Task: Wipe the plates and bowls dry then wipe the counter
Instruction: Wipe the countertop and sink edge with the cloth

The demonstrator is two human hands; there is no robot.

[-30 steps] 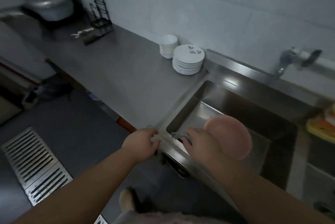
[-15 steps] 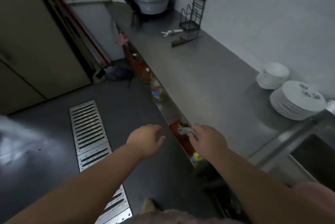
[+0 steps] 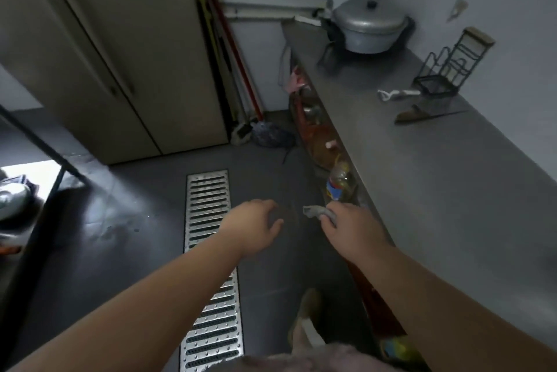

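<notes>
Now the grey cloth (image 3: 316, 211) sits bunched in my right hand (image 3: 349, 227), whose grip is curled tight around it, one corner sticking out toward 9 o'clock. That hand hangs over the floor, just off the front edge of the steel surface (image 3: 437, 190). My left hand (image 3: 256, 225) is at 9 o'clock of the cloth, near it but apart, with fingers loosely bent and nothing in them.

Change over the last second: the view has swung from the sink to the far run of the surface. The sink, the pink dish and the stacked white plates and bowls have all left the frame, so I cannot tell their state.

Visible at 1 o'clock of the cloth: a wire rack (image 3: 443, 76), a knife (image 3: 428, 114) and, further back, a lidded pot (image 3: 370, 28). My judgement: the cloth is ready, and the counter-wiping stage fits this heading.
</notes>
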